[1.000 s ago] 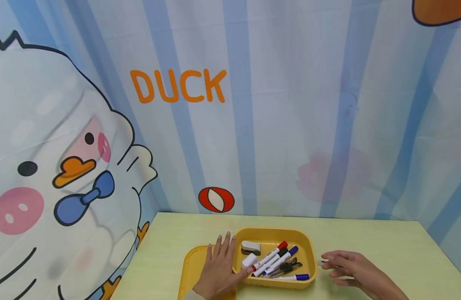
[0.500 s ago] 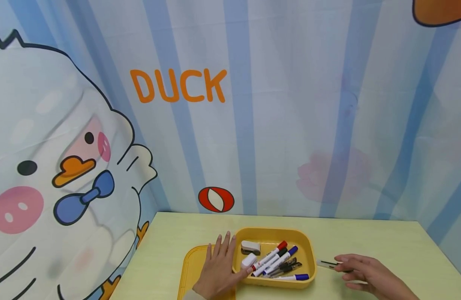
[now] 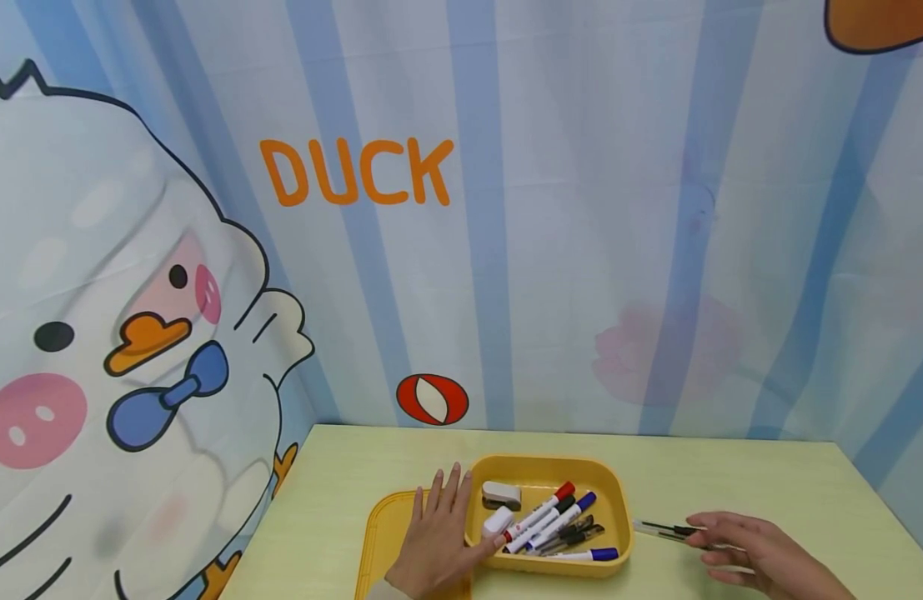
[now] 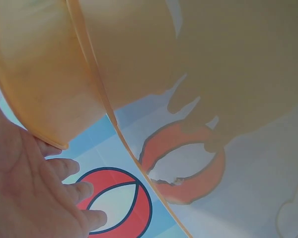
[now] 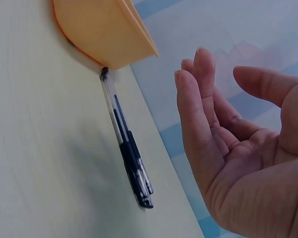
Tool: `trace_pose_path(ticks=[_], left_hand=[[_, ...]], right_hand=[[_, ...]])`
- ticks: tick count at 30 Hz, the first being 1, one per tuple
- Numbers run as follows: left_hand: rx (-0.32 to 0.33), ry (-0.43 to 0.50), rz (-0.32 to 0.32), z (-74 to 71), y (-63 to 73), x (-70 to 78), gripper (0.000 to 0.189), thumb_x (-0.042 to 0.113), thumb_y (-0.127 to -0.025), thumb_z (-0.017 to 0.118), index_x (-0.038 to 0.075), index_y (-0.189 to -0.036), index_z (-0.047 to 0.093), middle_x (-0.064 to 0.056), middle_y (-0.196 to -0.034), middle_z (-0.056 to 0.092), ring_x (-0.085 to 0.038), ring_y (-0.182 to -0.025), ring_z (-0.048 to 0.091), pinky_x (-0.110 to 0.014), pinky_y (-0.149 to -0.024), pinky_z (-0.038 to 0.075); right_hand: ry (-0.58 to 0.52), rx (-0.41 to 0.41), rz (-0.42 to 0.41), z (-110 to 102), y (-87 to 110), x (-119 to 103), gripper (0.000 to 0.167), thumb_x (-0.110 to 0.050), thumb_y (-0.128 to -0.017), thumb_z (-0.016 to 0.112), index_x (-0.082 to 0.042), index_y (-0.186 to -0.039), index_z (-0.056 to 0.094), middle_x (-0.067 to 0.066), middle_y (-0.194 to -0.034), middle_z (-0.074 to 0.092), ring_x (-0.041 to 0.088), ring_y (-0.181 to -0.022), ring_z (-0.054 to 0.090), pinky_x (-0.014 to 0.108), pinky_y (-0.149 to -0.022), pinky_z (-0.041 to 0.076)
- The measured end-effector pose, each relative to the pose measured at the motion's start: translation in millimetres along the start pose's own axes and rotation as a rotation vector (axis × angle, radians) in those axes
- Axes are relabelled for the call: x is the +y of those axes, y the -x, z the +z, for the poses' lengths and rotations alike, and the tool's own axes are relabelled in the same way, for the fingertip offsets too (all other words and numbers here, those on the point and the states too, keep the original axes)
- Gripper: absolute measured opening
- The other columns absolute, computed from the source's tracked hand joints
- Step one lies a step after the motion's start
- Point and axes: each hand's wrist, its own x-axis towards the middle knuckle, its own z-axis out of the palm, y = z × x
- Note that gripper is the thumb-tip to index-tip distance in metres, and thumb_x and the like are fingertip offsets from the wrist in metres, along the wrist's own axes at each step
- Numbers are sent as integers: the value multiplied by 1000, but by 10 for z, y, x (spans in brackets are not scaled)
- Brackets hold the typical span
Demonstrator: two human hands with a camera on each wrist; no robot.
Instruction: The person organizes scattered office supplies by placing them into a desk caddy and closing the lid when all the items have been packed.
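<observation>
My left hand [image 3: 440, 529] lies with spread, straight fingers along the left side of a yellow tray [image 3: 554, 567], its thumb over the near corner. In the left wrist view these fingers [image 4: 69, 168] are at the tray's edge. Two clear-barrelled gel pens [image 3: 659, 527] with black parts lie close together on the table, their ends by the tray's right wall. Near their other end is my right hand [image 3: 757, 550]. The right wrist view shows this hand [image 5: 238, 144] raised beside the pens [image 5: 124, 134], fingers loosely bent and nothing between them.
Inside the tray are whiteboard markers [image 3: 539, 527], several black pens [image 3: 581, 533], a white eraser-like block [image 3: 499, 522] and a small grey-white stapler [image 3: 502, 494]. A yellow lid-like panel [image 3: 382, 533] lies under my left hand. A printed curtain [image 3: 566, 250] stands behind the table [image 3: 769, 475].
My right hand has moved right, away from the tray, uncovering more of the gel pens on the table. My left hand and the tray have stayed put.
</observation>
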Motion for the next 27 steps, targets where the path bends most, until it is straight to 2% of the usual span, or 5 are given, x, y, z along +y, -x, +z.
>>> trace_pose_path(ticks=[8,13,20,27], left_hand=[[0,-8,-4,3,1,5,102,83,-88,39,15,-163,25,-9,-170,18,-37,-155,17,-67,-120,13],[3,-18,2,2,4,5,102,83,-88,38,14,-163,25,-10,-170,18,-37,-155,17,-67,-120,14],[1,-13,0,-4,8,12,102,82,-89,40,14,-162,26,-9,-170,18,-37,-155,17,-66,-120,14],[1,-15,-4,3,1,12,101,81,-89,42,14,-162,27,-9,-170,18,-37,-155,17,-67,-120,14]], right_hand=[[9,49,42,-146,67,117,61,-44,-105,52,4,-143,53,4,-117,72,25,-105,68,44,-96,56],[-1,35,48,-242,113,160,58,-40,-107,50,6,-142,52,3,-116,72,24,-106,69,42,-96,55],[-14,90,50,-299,149,225,54,-36,-105,54,6,-140,56,3,-113,73,24,-103,70,41,-94,57],[-34,34,34,-407,181,288,51,-32,-107,51,7,-140,55,4,-116,74,22,-105,70,40,-95,56]])
